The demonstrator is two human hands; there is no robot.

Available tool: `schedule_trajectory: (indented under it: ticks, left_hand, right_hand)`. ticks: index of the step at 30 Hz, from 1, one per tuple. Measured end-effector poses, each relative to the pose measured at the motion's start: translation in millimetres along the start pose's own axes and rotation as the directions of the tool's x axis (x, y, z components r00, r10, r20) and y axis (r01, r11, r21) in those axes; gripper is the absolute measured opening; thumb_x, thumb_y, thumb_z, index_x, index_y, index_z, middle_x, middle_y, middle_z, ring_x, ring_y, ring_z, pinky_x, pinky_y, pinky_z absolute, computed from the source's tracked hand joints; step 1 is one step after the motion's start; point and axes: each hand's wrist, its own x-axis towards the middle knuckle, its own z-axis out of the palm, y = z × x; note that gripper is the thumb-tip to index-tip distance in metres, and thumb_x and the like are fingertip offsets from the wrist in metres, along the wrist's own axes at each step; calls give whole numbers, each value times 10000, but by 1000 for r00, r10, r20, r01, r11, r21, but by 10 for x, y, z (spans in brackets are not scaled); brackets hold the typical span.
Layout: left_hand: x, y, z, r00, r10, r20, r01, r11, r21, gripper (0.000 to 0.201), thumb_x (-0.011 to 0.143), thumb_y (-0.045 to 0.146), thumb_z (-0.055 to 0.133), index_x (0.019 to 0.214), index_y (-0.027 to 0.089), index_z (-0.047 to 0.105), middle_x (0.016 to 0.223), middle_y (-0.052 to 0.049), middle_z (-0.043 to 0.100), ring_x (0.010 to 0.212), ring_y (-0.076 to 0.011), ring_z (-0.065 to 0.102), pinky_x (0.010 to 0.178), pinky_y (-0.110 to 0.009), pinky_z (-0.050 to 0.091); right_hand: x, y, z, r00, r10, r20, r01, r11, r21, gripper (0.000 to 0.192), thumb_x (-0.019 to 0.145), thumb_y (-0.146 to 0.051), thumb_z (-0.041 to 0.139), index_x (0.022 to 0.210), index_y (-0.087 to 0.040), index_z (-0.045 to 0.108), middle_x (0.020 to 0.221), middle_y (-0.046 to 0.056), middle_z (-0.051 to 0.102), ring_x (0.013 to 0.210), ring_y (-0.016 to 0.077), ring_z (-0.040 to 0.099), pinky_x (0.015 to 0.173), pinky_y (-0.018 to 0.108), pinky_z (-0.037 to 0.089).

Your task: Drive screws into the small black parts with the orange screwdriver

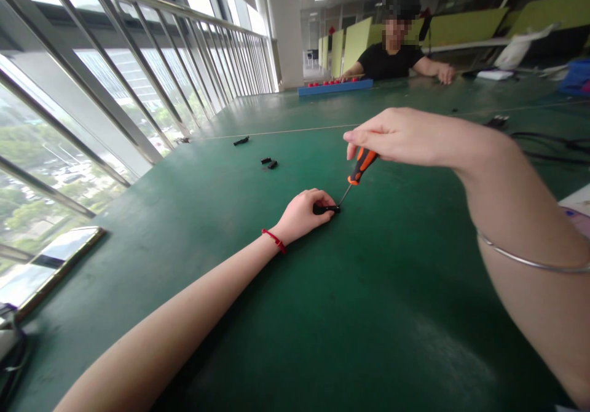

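While the wide green matte work table (286, 313) filled most of the room in front of the worker, a slanted wall of glass panes with grey metal bars (115, 67) ran along its left edge. At the far end of the table sat a second person in a black short-sleeved shirt (391, 61), forearms resting on the surface, with a long blue tray carrying red caps (335, 86) just in front of them.

The worker's left hand (302, 215), marked by a thin red cord bracelet (274, 240) at the wrist, lay on the table near its centre. Its fingers were curled narrowly around a small black plastic part (328, 209), pressing that part down against the green surface; only the right end of the part showed beyond the fingertips.

The right hand (396, 135), with a thin silver metal bangle (525, 259) on the forearm, was raised above the table. Its fingers were closed around the top of an orange-and-black-handled screwdriver (362, 165), which was tilted down and to the left. The thin metal shaft ended at the exposed end of the small black plastic part, touching it or nearly so.

Further back on the table, well apart from both hands, lay two small black pieces (269, 163) side by side and one longer black piece (241, 141). Black cables (553, 144) lay along the right side.
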Motion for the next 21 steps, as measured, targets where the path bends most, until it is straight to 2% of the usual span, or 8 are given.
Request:
schedule_trajectory:
  ticks: [3, 5, 8, 10, 12, 14, 18, 21]
  left_hand:
    - [-4, 1, 2, 1000, -6, 1, 6, 1000, 6, 135, 754, 209, 595, 864, 170, 663, 873, -32, 637, 817, -154, 584, 758, -269, 491]
    - [-5, 2, 4, 1000, -4, 0, 4, 1000, 11, 135, 754, 211, 594, 863, 169, 662, 866, -33, 637, 813, -154, 583, 760, -272, 490]
    - [-3, 6, 4, 1000, -1, -1, 1, 1000, 7, 135, 754, 212, 593, 861, 166, 660, 867, -34, 637, 811, -155, 581, 760, -273, 489]
    - [0, 10, 2, 1000, -2, 1, 2, 1000, 3, 137, 753, 209, 590, 863, 166, 659, 874, -35, 637, 815, -155, 581, 759, -272, 488]
    - [2, 15, 0, 1000, -10, 5, 10, 1000, 5, 139, 751, 207, 590, 865, 168, 659, 875, -34, 635, 816, -155, 581, 758, -272, 488]
    - [3, 19, 0, 1000, -17, 6, 17, 1000, 8, 140, 749, 205, 589, 865, 168, 658, 868, -33, 633, 812, -155, 582, 757, -271, 487]
    - [4, 24, 4, 1000, -15, 3, 15, 1000, 8, 138, 749, 204, 590, 863, 167, 659, 861, -33, 632, 810, -155, 581, 758, -273, 487]
    - [7, 26, 5, 1000, -12, 2, 12, 1000, 6, 132, 750, 201, 596, 860, 168, 662, 860, -32, 633, 808, -155, 582, 759, -272, 491]
  right_hand:
    - [8, 24, 1, 999, -11, 52, 12, 999, -30, 273, 803, -439, 536, 962, -235, 623, 725, 15, 604, 590, 144, 502, 568, 284, 339]
    - [13, 32, 1, 999, -3, 51, 4, 1000, -21, 335, 757, -464, 601, 1004, -238, 594, 719, 7, 590, 571, 138, 489, 557, 280, 334]
    - [9, 11, -5, 997, 53, 54, -53, 999, -7, 365, 826, -559, 478, 874, -226, 617, 589, -9, 491, 491, 118, 420, 531, 288, 304]
    - [-1, -25, -15, 998, 57, 33, -56, 998, -14, 368, 856, -534, 433, 827, -220, 624, 554, -11, 452, 472, 112, 387, 527, 293, 289]
    - [-12, -68, -22, 999, 31, 8, -31, 999, -36, 239, 820, -429, 517, 889, -223, 617, 601, -8, 504, 504, 118, 409, 537, 289, 295]
    - [-17, -100, -22, 1000, 30, 9, -29, 998, -58, 214, 788, -357, 547, 943, -223, 608, 657, -1, 554, 540, 127, 435, 548, 286, 304]
    - [-12, -104, 6, 998, 50, 24, -48, 998, -50, 346, 856, -456, 424, 778, -204, 647, 621, 15, 554, 526, 123, 430, 544, 289, 292]
    - [1, -77, 34, 1000, 11, -5, -11, 999, -42, 258, 804, -436, 522, 875, -228, 657, 652, 8, 580, 543, 126, 451, 551, 278, 296]
